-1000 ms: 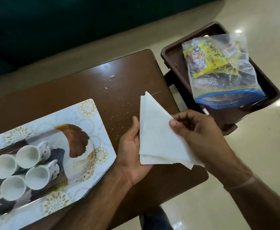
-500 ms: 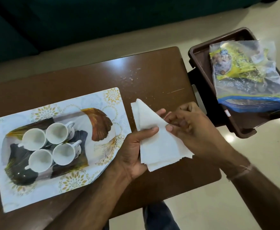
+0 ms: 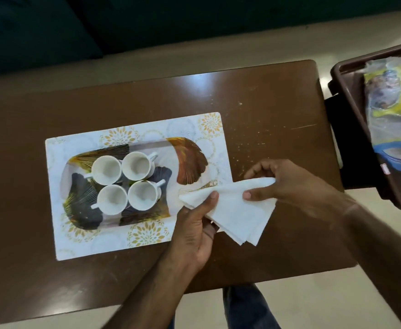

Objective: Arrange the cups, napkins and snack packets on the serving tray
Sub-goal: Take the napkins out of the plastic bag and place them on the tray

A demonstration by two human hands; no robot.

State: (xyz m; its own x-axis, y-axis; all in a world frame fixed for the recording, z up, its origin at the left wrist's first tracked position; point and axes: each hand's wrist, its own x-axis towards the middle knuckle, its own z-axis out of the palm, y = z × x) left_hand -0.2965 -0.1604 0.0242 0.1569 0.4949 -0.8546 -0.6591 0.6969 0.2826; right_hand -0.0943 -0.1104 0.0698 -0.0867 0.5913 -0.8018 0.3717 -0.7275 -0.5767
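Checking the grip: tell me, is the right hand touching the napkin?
Touching. The head view shows the right hand pinching the napkin between thumb and fingers.

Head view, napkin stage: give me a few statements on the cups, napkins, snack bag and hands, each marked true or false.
1. Four white cups stand on the patterned serving tray. True.
2. Only the right hand holds the folded napkins. False: the left hand grips them too.
3. The snack bag lies on the serving tray. False: it lies in a separate brown tray off the table's right end.
4. The cups look empty. True.
5. The napkins' left corner hangs over the serving tray's right edge. True.
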